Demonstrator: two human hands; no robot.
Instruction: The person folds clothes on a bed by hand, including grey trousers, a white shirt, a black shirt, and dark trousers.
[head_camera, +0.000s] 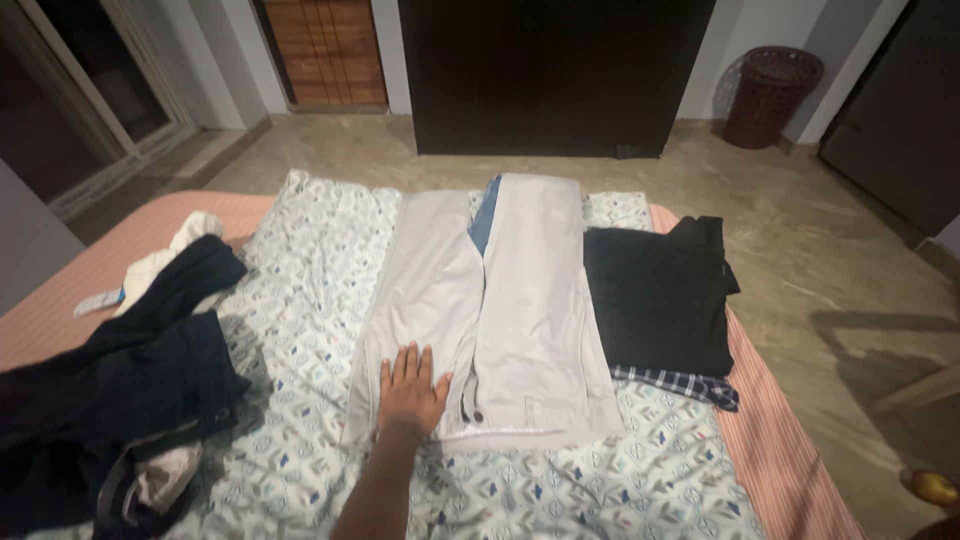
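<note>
A pair of light beige trousers (530, 300) lies flat on a patterned bedsheet (300, 290), legs pointing away from me, waistband near me, with a strip of blue lining showing between the legs. My left hand (410, 392) rests palm down on the left side of the trousers near the waistband, fingers stretched out, holding nothing. My right hand is out of sight.
A folded black garment (660, 300) lies to the right of the trousers on a plaid cloth (680, 383). A heap of dark clothes (120, 400) and a white garment (190, 235) lie at the left. A dark wardrobe (550, 70) and a maroon basket (770, 95) stand beyond the bed.
</note>
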